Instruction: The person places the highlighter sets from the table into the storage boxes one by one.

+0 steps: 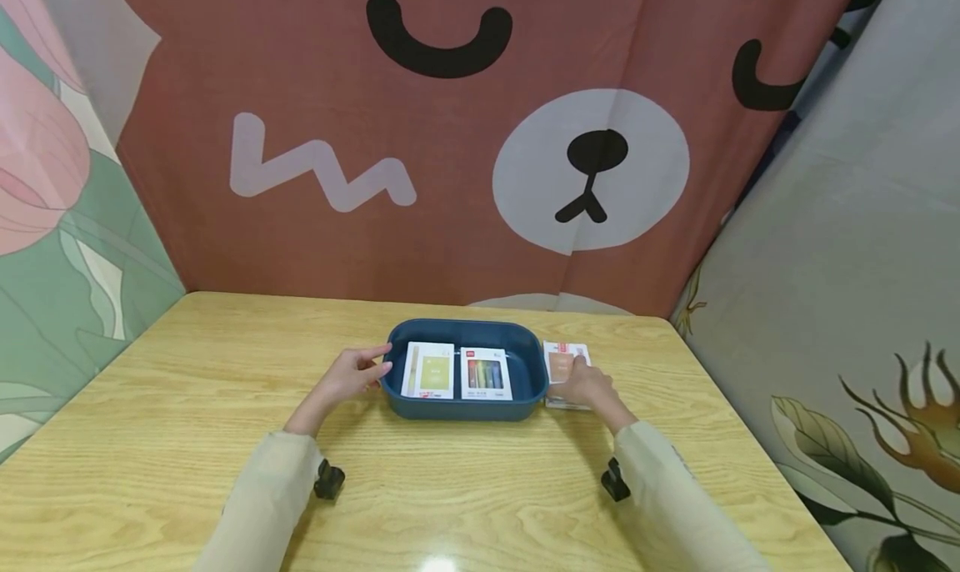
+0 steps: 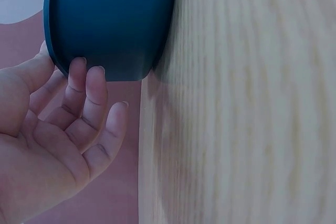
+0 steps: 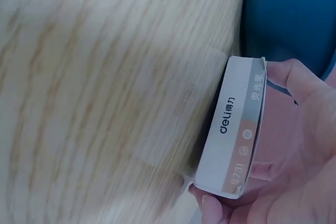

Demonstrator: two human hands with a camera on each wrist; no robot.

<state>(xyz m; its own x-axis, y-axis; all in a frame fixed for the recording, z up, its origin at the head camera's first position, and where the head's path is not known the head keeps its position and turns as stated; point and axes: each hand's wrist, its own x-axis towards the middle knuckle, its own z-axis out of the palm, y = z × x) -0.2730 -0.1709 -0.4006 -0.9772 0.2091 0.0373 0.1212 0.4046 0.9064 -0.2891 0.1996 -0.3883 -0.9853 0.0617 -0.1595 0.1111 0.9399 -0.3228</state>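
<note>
A dark blue rectangular bin [image 1: 463, 409] with rounded corners sits on the table. Inside it lie a white box with a yellow-green panel [image 1: 435, 373] and, to its right, a white box printed with coloured stripes [image 1: 485, 374]. My left hand [image 1: 358, 373] holds the bin's left end, thumb at the rim and bent fingertips against the outer wall, as the left wrist view shows. Just right of the bin, my right hand [image 1: 588, 383] grips a white and peach highlighter box [image 3: 231, 124] by its two ends, thumb on one and fingers on the other.
The wooden table [image 1: 450, 489] runs back to a brown curtain [image 1: 315, 247] with a bear face. Patterned cloth [image 1: 862, 305] hangs along the right side, and floral cloth [image 1: 67, 263] along the left. A dark wrist mount [image 1: 328, 480] sits at the left sleeve.
</note>
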